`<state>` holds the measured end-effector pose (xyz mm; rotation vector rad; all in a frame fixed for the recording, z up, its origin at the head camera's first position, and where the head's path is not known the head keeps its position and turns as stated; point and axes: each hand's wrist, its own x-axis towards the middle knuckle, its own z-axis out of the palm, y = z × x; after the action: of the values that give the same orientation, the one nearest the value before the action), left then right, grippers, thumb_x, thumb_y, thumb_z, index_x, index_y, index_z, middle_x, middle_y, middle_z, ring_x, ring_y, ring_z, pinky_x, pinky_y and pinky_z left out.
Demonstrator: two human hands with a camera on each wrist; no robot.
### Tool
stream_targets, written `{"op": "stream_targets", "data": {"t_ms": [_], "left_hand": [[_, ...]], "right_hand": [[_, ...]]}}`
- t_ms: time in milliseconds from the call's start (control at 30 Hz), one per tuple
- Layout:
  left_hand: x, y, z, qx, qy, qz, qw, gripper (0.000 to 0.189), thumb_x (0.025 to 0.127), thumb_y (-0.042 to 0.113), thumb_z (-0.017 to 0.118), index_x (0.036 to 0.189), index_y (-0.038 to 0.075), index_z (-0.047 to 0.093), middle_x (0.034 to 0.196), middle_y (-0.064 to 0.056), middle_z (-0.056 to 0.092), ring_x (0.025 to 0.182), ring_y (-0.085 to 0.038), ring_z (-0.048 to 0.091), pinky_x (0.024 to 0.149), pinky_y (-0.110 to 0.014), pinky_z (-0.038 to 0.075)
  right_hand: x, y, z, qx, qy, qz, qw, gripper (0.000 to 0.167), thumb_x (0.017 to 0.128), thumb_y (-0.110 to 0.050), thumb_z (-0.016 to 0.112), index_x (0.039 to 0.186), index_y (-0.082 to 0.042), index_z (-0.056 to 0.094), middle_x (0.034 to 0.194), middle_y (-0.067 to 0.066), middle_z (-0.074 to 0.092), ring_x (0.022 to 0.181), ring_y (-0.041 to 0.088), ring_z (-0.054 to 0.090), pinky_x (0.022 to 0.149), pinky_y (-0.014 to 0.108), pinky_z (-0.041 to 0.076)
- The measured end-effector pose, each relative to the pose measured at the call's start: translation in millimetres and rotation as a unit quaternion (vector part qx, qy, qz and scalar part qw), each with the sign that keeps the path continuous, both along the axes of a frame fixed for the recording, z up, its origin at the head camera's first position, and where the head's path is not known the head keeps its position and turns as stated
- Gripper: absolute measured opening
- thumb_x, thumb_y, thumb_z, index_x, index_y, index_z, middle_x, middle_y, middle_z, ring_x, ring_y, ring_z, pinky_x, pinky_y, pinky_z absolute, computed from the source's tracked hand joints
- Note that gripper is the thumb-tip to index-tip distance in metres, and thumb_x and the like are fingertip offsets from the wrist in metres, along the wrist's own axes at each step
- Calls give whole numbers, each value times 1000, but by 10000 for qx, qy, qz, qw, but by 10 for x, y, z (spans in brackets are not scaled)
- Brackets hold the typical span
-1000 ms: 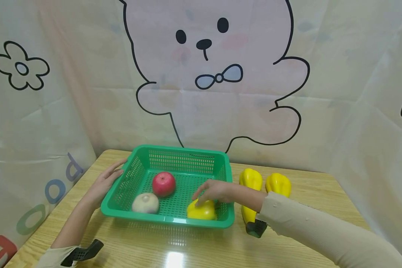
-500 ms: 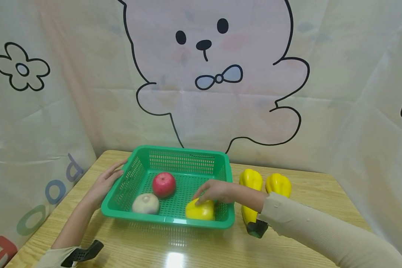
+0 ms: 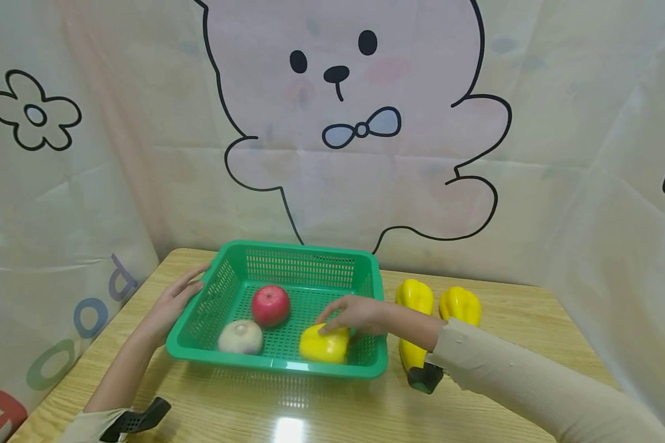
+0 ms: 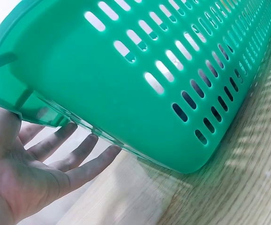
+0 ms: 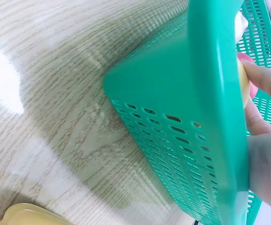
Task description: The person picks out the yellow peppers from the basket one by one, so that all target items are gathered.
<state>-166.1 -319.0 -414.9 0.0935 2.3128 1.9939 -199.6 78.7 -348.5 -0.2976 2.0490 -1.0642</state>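
A green plastic basket (image 3: 277, 363) stands on the wooden table. Inside it, my right hand (image 3: 356, 315) holds a yellow bell pepper (image 3: 324, 346) near the front right corner, thumb on its upper side. The right wrist view shows the thumb and a finger against the pepper (image 5: 244, 83), the rest hidden by the basket wall. My left hand (image 3: 173, 306) touches the basket's left side from outside. Its fingers reach out fairly straight along the wall in the left wrist view. A red apple (image 3: 270, 306) and a pale round bulb with a nub (image 3: 241, 337) lie in the basket's left half.
Right of the basket are a yellow bell pepper (image 3: 415, 295) and another yellow pepper (image 3: 460, 304), partly behind my right forearm. A further yellow piece (image 3: 411, 355) shows below that forearm. A printed cloth backdrop (image 3: 532, 203) rises behind the table.
The yellow bell pepper in the basket has shifted slightly left and turned a little under my right hand. My left hand and the basket have stayed in place.
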Motion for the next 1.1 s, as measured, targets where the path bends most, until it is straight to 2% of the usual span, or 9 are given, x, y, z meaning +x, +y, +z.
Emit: {"op": "stream_targets", "data": {"t_ms": [500,733,1000,1100], "left_hand": [[4,10,10,-78,-19,35,10000,62,116,36,42,169,10,21,130,4,57,100,-11,69,80,-35,62],[2,11,1,-55,-37,23,10000,63,116,36,42,169,10,20,134,-1,56,101,-12,69,80,-36,63],[9,-6,-4,39,47,-51,10000,63,116,35,43,168,9,21,126,12,60,100,-12,70,79,-35,63],[9,-7,-6,63,50,-56,10000,63,116,35,43,168,9,21,125,13,61,100,-12,70,79,-35,63]], "right_hand": [[-33,22,47,-189,-5,-59,9998,27,101,-16,73,125,-4,73,127,11,63,113,30,59,102,59,55],[-44,35,86,-260,69,-90,9996,30,102,-18,72,129,-5,72,137,13,58,117,31,59,100,57,57],[-42,66,112,-537,102,-237,9982,32,104,-17,68,133,-4,69,144,15,54,114,30,60,96,54,59],[-55,82,106,-670,130,-337,9971,33,105,-19,67,135,-4,68,145,16,54,113,30,60,96,54,59]]}}
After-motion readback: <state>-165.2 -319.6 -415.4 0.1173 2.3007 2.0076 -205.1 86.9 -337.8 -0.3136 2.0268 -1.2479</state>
